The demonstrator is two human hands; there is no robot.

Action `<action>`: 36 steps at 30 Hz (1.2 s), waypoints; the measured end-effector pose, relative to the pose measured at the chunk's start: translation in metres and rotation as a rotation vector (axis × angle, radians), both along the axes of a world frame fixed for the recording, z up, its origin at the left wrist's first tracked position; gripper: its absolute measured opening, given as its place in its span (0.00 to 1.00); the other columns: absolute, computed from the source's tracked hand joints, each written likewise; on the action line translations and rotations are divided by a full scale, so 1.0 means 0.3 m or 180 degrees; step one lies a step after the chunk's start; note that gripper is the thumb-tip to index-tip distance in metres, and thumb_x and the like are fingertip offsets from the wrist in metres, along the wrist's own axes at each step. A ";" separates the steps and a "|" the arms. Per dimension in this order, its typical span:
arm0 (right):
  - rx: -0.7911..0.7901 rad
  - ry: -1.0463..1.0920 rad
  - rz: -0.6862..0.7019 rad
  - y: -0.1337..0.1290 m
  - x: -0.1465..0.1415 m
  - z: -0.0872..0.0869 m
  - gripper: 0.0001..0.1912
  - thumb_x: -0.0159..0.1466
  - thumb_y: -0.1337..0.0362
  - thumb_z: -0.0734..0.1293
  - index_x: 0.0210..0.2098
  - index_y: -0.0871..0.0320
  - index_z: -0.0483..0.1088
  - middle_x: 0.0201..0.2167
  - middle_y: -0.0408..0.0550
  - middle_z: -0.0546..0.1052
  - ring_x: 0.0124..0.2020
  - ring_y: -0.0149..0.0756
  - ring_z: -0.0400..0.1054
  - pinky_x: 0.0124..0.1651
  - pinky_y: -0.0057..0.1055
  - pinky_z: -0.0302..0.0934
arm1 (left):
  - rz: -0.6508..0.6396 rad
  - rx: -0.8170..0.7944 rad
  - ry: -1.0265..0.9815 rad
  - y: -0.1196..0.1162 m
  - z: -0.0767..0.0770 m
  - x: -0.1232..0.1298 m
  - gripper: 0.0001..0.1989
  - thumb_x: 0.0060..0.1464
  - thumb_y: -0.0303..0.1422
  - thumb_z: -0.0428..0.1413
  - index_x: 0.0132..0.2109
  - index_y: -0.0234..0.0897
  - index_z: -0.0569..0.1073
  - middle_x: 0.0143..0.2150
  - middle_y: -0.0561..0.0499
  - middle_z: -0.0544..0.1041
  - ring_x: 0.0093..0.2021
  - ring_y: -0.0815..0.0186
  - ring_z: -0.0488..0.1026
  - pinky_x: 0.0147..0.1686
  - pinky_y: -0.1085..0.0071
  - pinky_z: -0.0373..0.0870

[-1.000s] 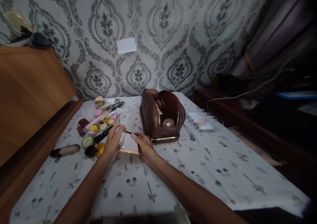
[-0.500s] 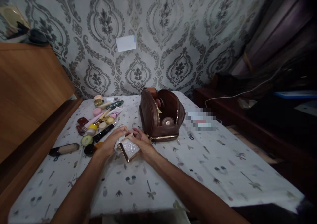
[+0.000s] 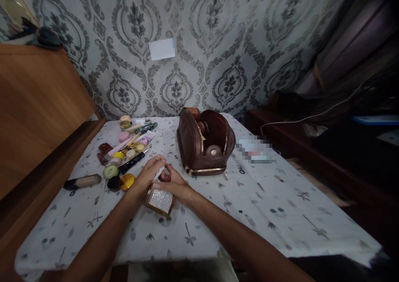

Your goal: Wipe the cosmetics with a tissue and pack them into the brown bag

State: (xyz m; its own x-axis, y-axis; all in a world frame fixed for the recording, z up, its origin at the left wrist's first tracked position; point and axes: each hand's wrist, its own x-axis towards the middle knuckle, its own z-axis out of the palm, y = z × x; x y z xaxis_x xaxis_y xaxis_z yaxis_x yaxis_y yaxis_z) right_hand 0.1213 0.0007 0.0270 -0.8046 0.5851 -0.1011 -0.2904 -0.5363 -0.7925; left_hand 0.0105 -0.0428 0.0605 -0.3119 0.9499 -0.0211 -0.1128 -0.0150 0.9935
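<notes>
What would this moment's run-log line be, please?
left hand: white cloth | right hand: glittery case | brown bag: open | cosmetics: on tablecloth

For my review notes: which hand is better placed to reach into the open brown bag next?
Probably the right hand: it is nearer the bag, while the left hand is nearer the cosmetics.

No text, label, brand, number or sign can be read anywhere here.
</notes>
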 end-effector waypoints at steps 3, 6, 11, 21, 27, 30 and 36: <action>-0.0106 0.0134 -0.0086 -0.003 -0.004 0.007 0.37 0.38 0.68 0.82 0.47 0.52 0.70 0.26 0.32 0.68 0.25 0.25 0.66 0.31 0.23 0.62 | 0.0087 0.0095 -0.0052 0.003 -0.010 0.002 0.15 0.51 0.43 0.60 0.27 0.39 0.67 0.21 0.58 0.68 0.22 0.71 0.66 0.24 0.76 0.64; -0.0181 0.0314 -0.0282 -0.003 -0.010 0.012 0.37 0.39 0.65 0.82 0.48 0.51 0.71 0.34 0.36 0.74 0.31 0.29 0.70 0.35 0.24 0.64 | 0.0121 0.0178 -0.0051 0.010 -0.012 -0.006 0.16 0.51 0.45 0.60 0.27 0.38 0.69 0.23 0.56 0.71 0.24 0.69 0.69 0.26 0.75 0.66; -0.0262 0.0219 -0.0498 0.016 -0.014 -0.003 0.38 0.44 0.60 0.81 0.53 0.52 0.69 0.36 0.42 0.79 0.31 0.32 0.71 0.35 0.27 0.64 | 0.0177 0.0313 -0.0031 0.015 -0.003 -0.031 0.15 0.50 0.45 0.62 0.29 0.38 0.72 0.28 0.54 0.75 0.29 0.67 0.72 0.31 0.74 0.68; -0.0410 0.0176 -0.0922 0.045 -0.017 -0.013 0.22 0.46 0.53 0.80 0.36 0.56 0.76 0.31 0.42 0.80 0.29 0.31 0.70 0.34 0.27 0.61 | 0.0193 0.0340 -0.0054 0.010 0.002 -0.038 0.13 0.50 0.44 0.62 0.35 0.38 0.76 0.34 0.52 0.78 0.34 0.64 0.74 0.32 0.74 0.67; -0.0436 0.0242 -0.1096 0.057 -0.018 -0.025 0.20 0.47 0.53 0.79 0.34 0.56 0.75 0.31 0.43 0.80 0.31 0.34 0.72 0.36 0.29 0.64 | 0.0459 0.0474 0.0275 0.021 -0.026 -0.050 0.15 0.53 0.47 0.61 0.40 0.41 0.75 0.35 0.53 0.78 0.34 0.63 0.74 0.35 0.72 0.68; -0.0653 0.0262 -0.1274 0.071 -0.026 -0.042 0.19 0.46 0.55 0.80 0.33 0.55 0.74 0.30 0.42 0.80 0.31 0.34 0.72 0.36 0.30 0.66 | 0.0758 0.0655 0.0499 0.017 -0.017 -0.046 0.13 0.53 0.44 0.62 0.40 0.42 0.76 0.35 0.54 0.77 0.36 0.64 0.72 0.40 0.73 0.66; -0.1189 0.0196 -0.1571 0.093 -0.037 -0.075 0.17 0.47 0.59 0.80 0.33 0.54 0.73 0.28 0.40 0.79 0.30 0.33 0.73 0.34 0.28 0.69 | 0.0413 0.0759 0.0609 -0.004 0.003 -0.035 0.21 0.49 0.36 0.65 0.50 0.44 0.73 0.40 0.55 0.73 0.40 0.65 0.69 0.43 0.74 0.65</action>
